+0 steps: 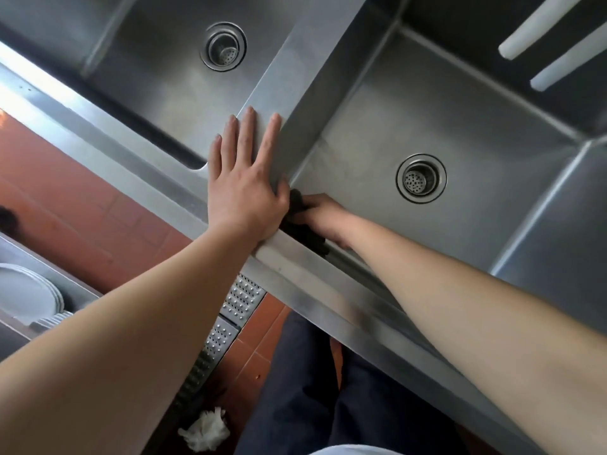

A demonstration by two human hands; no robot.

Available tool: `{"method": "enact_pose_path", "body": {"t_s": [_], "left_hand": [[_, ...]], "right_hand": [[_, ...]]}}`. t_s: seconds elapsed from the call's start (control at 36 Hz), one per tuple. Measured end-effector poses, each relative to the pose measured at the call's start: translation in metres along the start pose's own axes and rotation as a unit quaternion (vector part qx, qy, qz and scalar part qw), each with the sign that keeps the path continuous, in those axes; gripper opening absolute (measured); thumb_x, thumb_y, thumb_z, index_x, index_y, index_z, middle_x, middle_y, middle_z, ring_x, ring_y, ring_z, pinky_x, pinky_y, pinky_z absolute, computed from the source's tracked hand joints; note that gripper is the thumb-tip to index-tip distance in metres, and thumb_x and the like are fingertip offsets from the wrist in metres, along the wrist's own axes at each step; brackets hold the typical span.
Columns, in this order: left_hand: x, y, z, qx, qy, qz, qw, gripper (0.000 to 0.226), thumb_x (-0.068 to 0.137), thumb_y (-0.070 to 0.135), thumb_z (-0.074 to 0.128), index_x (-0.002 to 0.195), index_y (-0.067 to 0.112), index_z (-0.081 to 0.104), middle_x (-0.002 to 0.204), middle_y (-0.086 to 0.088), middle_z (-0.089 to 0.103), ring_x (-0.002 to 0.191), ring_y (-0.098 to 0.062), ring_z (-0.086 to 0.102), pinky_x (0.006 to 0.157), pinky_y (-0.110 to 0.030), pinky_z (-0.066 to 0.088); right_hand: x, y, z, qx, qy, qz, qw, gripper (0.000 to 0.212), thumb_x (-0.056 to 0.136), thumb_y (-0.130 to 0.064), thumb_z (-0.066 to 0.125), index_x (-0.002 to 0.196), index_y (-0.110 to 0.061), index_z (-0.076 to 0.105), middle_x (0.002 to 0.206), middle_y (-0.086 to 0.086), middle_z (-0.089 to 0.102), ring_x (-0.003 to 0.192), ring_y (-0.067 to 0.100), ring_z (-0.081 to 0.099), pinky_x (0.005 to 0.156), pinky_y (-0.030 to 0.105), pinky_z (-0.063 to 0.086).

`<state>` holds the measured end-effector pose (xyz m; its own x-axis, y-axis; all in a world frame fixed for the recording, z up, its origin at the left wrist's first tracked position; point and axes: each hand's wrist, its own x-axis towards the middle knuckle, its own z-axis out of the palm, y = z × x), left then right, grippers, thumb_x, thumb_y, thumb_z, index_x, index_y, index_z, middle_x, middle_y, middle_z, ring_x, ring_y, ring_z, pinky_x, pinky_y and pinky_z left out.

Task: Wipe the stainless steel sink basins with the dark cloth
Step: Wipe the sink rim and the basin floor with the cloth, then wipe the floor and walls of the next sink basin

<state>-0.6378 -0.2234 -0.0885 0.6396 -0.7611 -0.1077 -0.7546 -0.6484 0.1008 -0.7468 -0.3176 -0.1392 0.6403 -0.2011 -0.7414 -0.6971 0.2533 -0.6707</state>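
Head view, looking steeply down over a stainless steel double sink.

Left hand (244, 188): flat, fingers straight and slightly spread, palm down on the steel divider (289, 93) between the two basins, at the corner where it meets the front rim (305, 277). Thumb hooks over the divider's edge toward the right basin.

Right hand (323, 218): down inside the right basin (427, 119), at its near left corner, just beside the left hand. Fingers are curled around the dark cloth (303, 224), gripping it. The cloth is bunched and pressed against the basin's front wall just under the rim; part of it is hidden by the left hand.

Right basin: round drain strainer (421, 178) well apart from the cloth, toward the basin's middle. Faint streaks on the floor near the cloth.

Left basin (157, 70): its own drain strainer (224, 46) visible near the top of the view.

Upper right: two white bars (538, 24) slant across the corner; what they belong to cannot be told.

Below the rim: red-brown tiled floor (78, 208), a perforated metal drain grate (230, 320), a crumpled white wad (205, 433) lying beside the grate. Dark blue trousers (328, 389) at bottom centre. Stacked white plates (29, 297) at the left edge.
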Motion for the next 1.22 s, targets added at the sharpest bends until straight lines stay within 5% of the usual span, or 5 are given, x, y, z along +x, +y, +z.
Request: {"method": "enact_pose_path", "body": {"t_s": [0.42,0.56,0.81,0.97,1.22], "left_hand": [[-0.005,-0.004,-0.014,-0.056,-0.045,0.015,0.997,0.078,0.087,0.037,0.045,0.157,0.031,0.010,0.167,-0.008,0.006,0.153,-0.031,0.001,0.124,-0.047,0.002],[-0.013,-0.004,-0.024,-0.138,0.001,0.100,0.985,0.052,0.089,0.020,0.057,0.140,0.020,0.051,0.160,-0.009,0.031,0.149,-0.037,0.019,0.122,-0.047,0.011],[-0.040,0.096,-0.046,-0.203,-0.487,0.159,0.835,0.034,0.102,0.041,0.047,0.128,0.031,0.065,0.132,0.000,0.062,0.113,-0.017,0.056,0.102,-0.026,0.036],[-0.066,0.154,-0.046,0.018,-0.531,0.380,0.757,0.033,0.100,0.040,0.041,0.121,0.028,0.063,0.112,0.009,0.066,0.104,-0.012,0.056,0.109,-0.039,0.036],[-0.119,0.246,-0.046,0.008,-0.550,0.394,0.736,0.022,0.099,0.048,0.046,0.109,0.049,0.066,0.120,0.011,0.065,0.109,-0.013,0.060,0.107,-0.029,0.036]], "right_hand": [[-0.161,0.000,0.002,-0.207,0.130,0.034,0.969,0.034,0.095,-0.051,0.051,0.106,-0.025,0.070,0.110,-0.001,0.071,0.105,0.023,0.062,0.094,0.035,0.046],[-0.188,0.011,0.020,-0.303,0.199,0.024,0.932,0.025,0.098,-0.045,0.041,0.083,-0.027,0.050,0.110,0.009,0.069,0.103,0.035,0.060,0.086,0.040,0.040],[-0.222,0.045,0.025,-0.327,0.296,0.007,0.898,0.030,0.098,-0.040,0.042,0.108,-0.024,0.065,0.115,0.009,0.070,0.106,0.036,0.061,0.085,0.041,0.045],[-0.263,0.090,0.000,-0.341,0.285,0.020,0.895,0.038,0.100,-0.039,0.038,0.132,-0.029,0.056,0.140,-0.005,0.057,0.126,0.025,0.051,0.106,0.045,0.037],[-0.333,0.164,-0.042,-0.325,0.322,-0.028,0.889,0.032,0.101,-0.033,0.039,0.121,-0.022,0.061,0.124,-0.003,0.064,0.120,0.020,0.051,0.107,0.041,0.033]]}}
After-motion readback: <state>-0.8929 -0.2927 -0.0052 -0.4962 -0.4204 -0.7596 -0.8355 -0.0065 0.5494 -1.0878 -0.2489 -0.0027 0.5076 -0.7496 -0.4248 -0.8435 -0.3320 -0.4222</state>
